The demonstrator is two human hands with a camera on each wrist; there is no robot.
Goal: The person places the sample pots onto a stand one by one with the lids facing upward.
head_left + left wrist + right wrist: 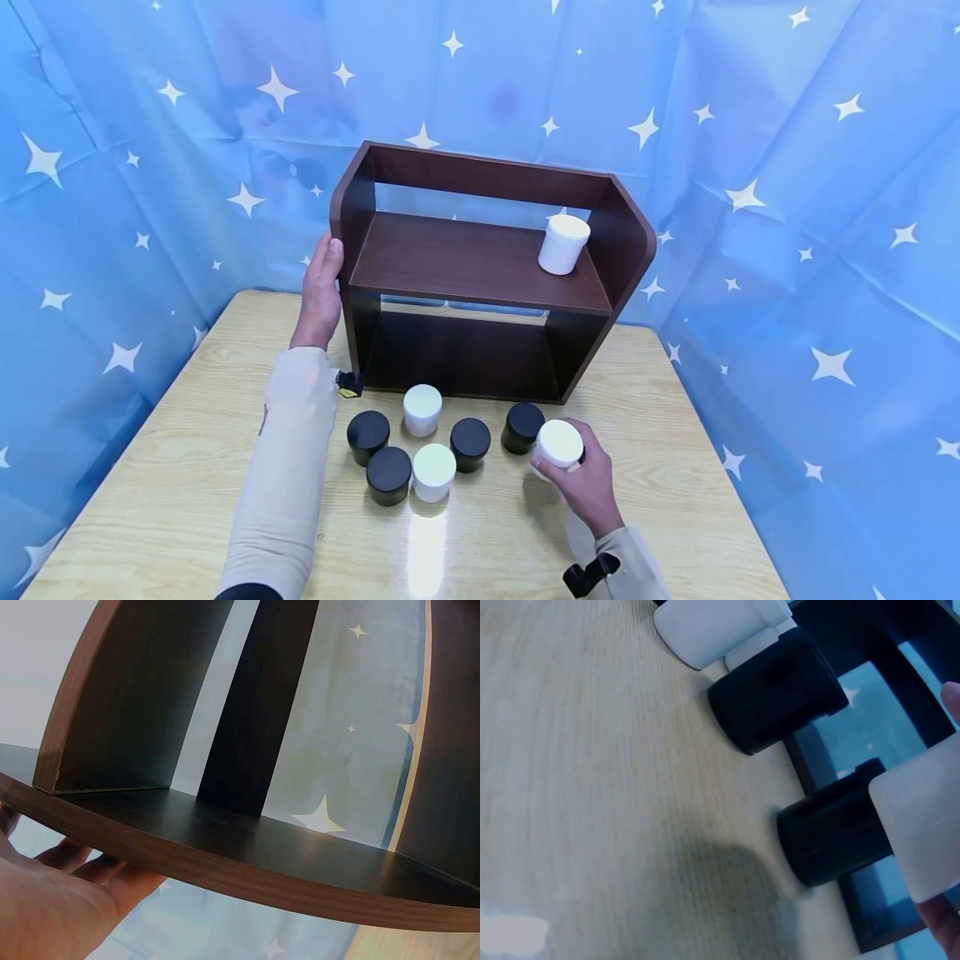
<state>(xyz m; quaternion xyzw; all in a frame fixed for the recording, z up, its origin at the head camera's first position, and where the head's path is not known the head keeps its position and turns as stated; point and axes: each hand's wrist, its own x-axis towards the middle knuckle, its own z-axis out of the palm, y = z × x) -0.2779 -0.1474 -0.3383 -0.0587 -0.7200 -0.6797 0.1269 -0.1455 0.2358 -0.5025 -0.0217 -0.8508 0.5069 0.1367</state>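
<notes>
A dark brown two-tier wooden shelf point(480, 258) stands at the back of the table. My left hand point(321, 292) rests against the outer face of its left side panel; in the left wrist view the fingers point(131, 885) lie along that panel, their tips partly hidden. My right hand point(588, 479) grips a white lidded jar point(560, 443) between thumb and fingers, raised off the table beside a black jar point(522, 427). The right wrist view shows this held white jar point(922, 817) at the right edge. Another white jar point(564, 244) stands on the upper tier, toward the right.
In front of the shelf stand white jars point(422, 410) point(433, 472) and black jars point(368, 437) point(389, 476) point(470, 444), close together on the light wood table point(187, 467). Blue star-patterned curtains point(810, 292) hang behind and at both sides.
</notes>
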